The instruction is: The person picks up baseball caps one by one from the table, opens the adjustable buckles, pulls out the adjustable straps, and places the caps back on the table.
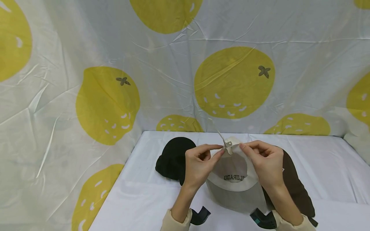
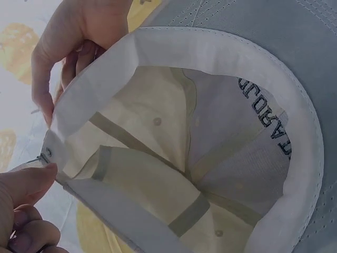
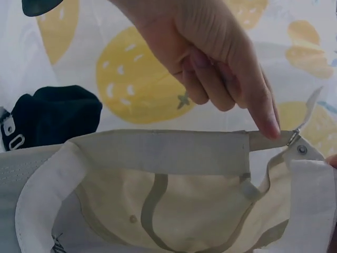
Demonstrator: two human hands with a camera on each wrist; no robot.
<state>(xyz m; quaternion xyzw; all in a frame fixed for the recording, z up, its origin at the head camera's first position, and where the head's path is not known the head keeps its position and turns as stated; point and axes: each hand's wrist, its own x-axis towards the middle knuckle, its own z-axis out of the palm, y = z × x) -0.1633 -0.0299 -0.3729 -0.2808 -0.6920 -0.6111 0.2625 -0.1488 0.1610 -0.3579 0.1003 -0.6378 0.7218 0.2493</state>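
Both hands at the strap (image 1: 221,136) of a pale cap (image 1: 234,184)
In the head view, the pale cap lay between both hands, brim downward, a black hat (image 1: 174,159) and a brown cap (image 1: 296,184) to either side; the left hand (image 1: 199,162) pinched the strap at the buckle (image 1: 228,144), thumb and index nearly together, while the right hand (image 1: 267,162) pinched the pale cap's edge close by. In the left wrist view, the left thumb touched the buckle's side. In the right wrist view, the left index touched the strap beside the buckle, its other fingers curled in. The step seemed to be adjusting the strap; the next move probably called for steadying the edge while drawing strap through buckle.
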